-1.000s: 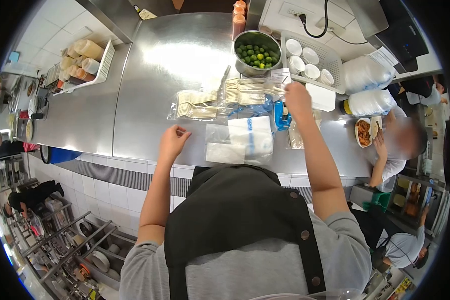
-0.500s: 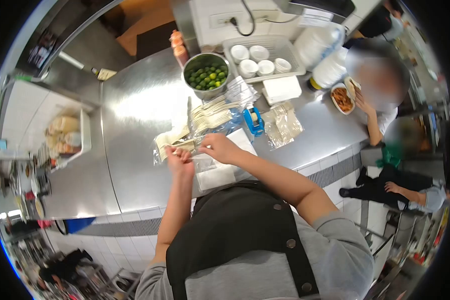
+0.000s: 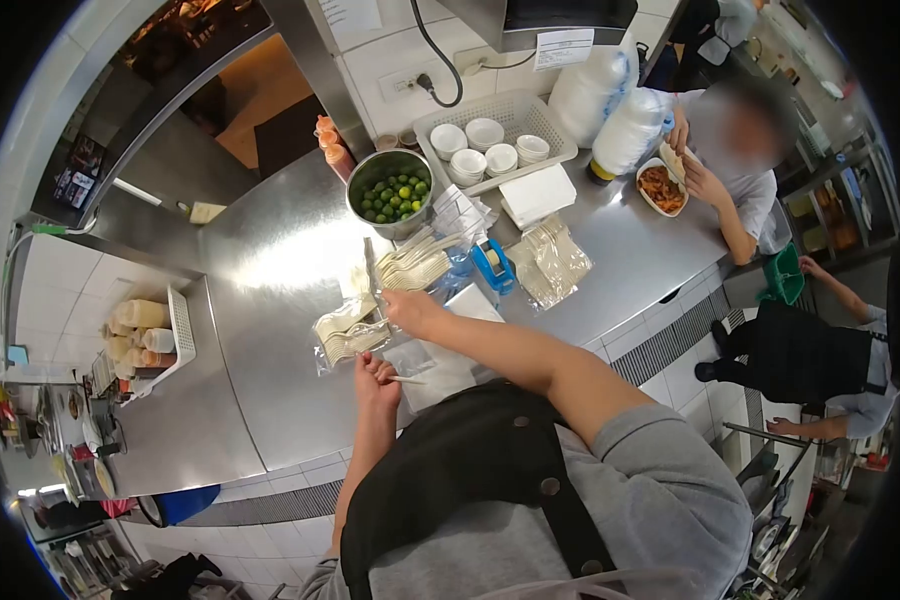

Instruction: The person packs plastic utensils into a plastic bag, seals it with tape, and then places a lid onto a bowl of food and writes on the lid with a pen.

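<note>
My left hand [image 3: 373,385] is closed just in front of the counter items, with the thin handle of a cream plastic utensil [image 3: 407,380] sticking out to the right; its other end is hidden. My right hand [image 3: 408,312] reaches to the edge of a pile of cream plastic cutlery [image 3: 348,332] on clear plastic, its fingers drawn together. What lies between those fingertips is hidden. Beyond it sits a second heap of cream cutlery [image 3: 417,262]. White paper napkins [image 3: 440,380] lie beneath my right forearm.
Behind the cutlery stand a steel pot of green citrus [image 3: 391,195] and a basket of white cups [image 3: 560,148]. A blue tape dispenser [image 3: 493,266] and bagged cutlery [image 3: 550,262] lie to the right. A co-worker's hand [image 3: 708,182] touches a food container [image 3: 662,190].
My hands have moved apart: the left came down toward me with the utensil, the right shifted left to the cutlery pile. The view has tilted, and the co-worker's second hand now shows.
</note>
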The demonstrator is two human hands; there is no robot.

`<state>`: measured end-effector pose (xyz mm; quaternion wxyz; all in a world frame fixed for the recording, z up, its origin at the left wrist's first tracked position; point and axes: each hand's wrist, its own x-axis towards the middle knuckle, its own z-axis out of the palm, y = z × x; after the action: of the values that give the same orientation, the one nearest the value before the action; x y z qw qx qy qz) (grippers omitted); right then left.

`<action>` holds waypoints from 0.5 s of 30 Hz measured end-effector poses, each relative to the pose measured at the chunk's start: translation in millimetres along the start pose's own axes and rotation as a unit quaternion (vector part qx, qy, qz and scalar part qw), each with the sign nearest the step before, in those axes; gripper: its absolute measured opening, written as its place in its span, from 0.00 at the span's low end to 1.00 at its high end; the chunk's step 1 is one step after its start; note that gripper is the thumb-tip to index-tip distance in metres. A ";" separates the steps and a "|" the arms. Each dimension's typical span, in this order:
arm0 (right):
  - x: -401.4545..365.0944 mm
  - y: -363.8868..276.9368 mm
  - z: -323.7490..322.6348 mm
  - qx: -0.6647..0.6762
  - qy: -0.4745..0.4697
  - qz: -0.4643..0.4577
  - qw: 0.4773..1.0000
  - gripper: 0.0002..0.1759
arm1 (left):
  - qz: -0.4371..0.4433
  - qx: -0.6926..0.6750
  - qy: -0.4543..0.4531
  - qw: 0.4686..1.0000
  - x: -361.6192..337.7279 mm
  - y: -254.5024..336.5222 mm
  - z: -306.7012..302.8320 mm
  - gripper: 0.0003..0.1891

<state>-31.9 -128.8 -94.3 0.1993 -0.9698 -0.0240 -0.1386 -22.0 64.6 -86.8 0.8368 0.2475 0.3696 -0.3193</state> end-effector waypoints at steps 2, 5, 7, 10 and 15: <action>-4.4 -7.9 -23.2 -0.012 -0.006 0.032 0.999 0.04 | 0.006 0.008 0.017 1.000 2.5 -6.9 9.8 0.20; -19.5 -15.7 -77.8 -0.026 -0.048 0.121 0.991 0.06 | 0.009 0.023 0.010 1.000 11.7 -6.2 12.8 0.23; -30.4 -20.0 -103.7 -0.008 -0.052 0.175 0.983 0.07 | 0.049 0.057 0.021 0.997 1.0 -14.8 33.3 0.26; -39.8 -18.9 -127.4 0.115 -0.020 0.197 0.973 0.08 | 0.083 0.087 -0.025 0.992 -4.7 -25.8 62.9 0.28; -47.1 -32.3 -108.3 0.417 -0.071 0.225 0.878 0.13 | 0.146 0.131 -0.087 0.977 -29.2 -46.5 114.3 0.25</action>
<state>-108.4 -141.2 0.4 0.6087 -0.7834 0.1253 0.0021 -18.0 -30.8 -3.4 0.8636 0.3779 0.2099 -0.2596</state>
